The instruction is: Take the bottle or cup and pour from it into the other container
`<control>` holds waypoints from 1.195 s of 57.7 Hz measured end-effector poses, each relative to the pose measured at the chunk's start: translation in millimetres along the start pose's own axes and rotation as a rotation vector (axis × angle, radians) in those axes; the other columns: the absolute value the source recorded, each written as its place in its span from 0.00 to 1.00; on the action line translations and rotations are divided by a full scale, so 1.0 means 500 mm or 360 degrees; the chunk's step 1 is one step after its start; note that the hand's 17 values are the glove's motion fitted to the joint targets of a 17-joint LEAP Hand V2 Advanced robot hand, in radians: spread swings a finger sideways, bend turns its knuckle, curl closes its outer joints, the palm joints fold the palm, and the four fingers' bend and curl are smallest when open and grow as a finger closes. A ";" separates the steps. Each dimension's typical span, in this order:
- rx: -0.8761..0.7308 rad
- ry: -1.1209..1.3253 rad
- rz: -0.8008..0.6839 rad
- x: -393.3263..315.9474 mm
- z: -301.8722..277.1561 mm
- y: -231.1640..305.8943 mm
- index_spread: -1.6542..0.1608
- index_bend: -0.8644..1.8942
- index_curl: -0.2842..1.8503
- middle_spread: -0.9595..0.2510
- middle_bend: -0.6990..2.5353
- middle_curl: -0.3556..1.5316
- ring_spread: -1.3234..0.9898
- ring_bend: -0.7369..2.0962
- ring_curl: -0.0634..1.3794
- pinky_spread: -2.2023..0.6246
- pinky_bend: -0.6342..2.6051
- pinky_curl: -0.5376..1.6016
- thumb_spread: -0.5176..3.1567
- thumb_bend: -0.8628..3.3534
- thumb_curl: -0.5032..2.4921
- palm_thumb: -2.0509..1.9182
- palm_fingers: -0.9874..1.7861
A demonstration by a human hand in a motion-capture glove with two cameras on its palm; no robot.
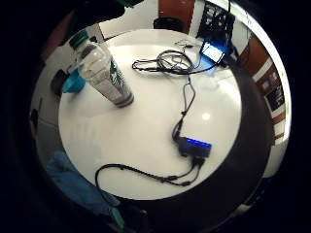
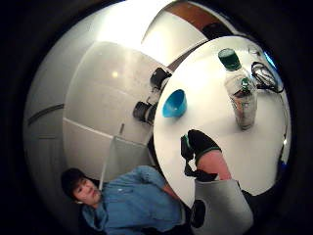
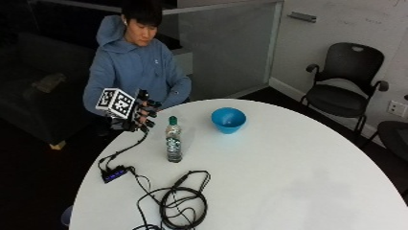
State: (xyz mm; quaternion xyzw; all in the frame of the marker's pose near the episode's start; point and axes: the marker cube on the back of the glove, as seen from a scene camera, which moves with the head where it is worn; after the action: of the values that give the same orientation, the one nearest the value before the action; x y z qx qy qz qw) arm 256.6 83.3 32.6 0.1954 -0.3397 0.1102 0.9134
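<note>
A clear plastic bottle (image 3: 173,140) with a green cap and a green label stands upright on the round white table (image 3: 287,177). A blue bowl (image 3: 228,119) sits a little beyond it, toward the table's far edge. My gloved right hand (image 3: 141,115) hovers above the table edge beside the bottle, a short gap away, its fingers loosely curled and holding nothing. In the little finger side view the bottle (image 1: 104,73) stands close by with the bowl (image 1: 74,82) behind it. The thumb side view shows the bottle (image 2: 240,95), the bowl (image 2: 174,104) and my gloved thumb (image 2: 201,147).
A coil of black cable (image 3: 185,201) lies near the table's front edge, and a small black box with a blue light (image 3: 115,174) sits by the left edge. A phone-like device (image 1: 213,51) lies beyond the coil. Black chairs (image 3: 344,86) stand behind the table.
</note>
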 end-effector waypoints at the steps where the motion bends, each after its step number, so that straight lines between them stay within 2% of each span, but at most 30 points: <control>1: 0.0000 -0.0031 0.0013 0.005 0.000 -0.004 0.69 0.34 0.22 0.76 0.28 0.34 0.64 0.47 0.25 0.86 0.43 0.38 0.39 0.20 0.32 0.71 0.37; 15: 0.0100 -0.0411 0.0137 0.065 0.022 -0.039 0.69 0.35 0.20 0.78 0.28 0.35 0.64 0.49 0.25 0.86 0.45 0.39 0.39 0.20 0.31 0.70 0.35; 34: 0.0089 -0.0595 0.0216 0.103 0.108 -0.077 0.68 0.35 0.19 0.79 0.28 0.36 0.64 0.49 0.25 0.87 0.46 0.39 0.38 0.20 0.31 0.70 0.34; 56: 0.0065 -0.0850 0.0229 0.092 0.208 -0.122 0.69 0.35 0.19 0.87 0.27 0.35 0.66 0.50 0.25 0.87 0.46 0.39 0.38 0.20 0.31 0.70 0.35; 60: 0.0186 -0.0901 0.0209 0.089 0.217 -0.133 0.70 0.36 0.20 0.89 0.27 0.35 0.66 0.50 0.25 0.87 0.47 0.39 0.37 0.20 0.31 0.70 0.37; 63: 0.0274 -0.0954 0.0203 0.089 0.222 -0.139 0.71 0.36 0.20 0.90 0.29 0.35 0.65 0.51 0.25 0.87 0.47 0.38 0.37 0.20 0.31 0.71 0.42; 69: 0.0323 -0.1035 0.0239 0.090 0.227 -0.153 0.78 0.40 0.23 0.88 0.34 0.38 0.61 0.49 0.24 0.85 0.43 0.37 0.36 0.21 0.32 0.74 0.61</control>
State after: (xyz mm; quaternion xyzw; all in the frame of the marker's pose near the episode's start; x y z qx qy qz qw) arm 250.3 -31.2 119.6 0.2846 -0.6137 0.1424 0.7226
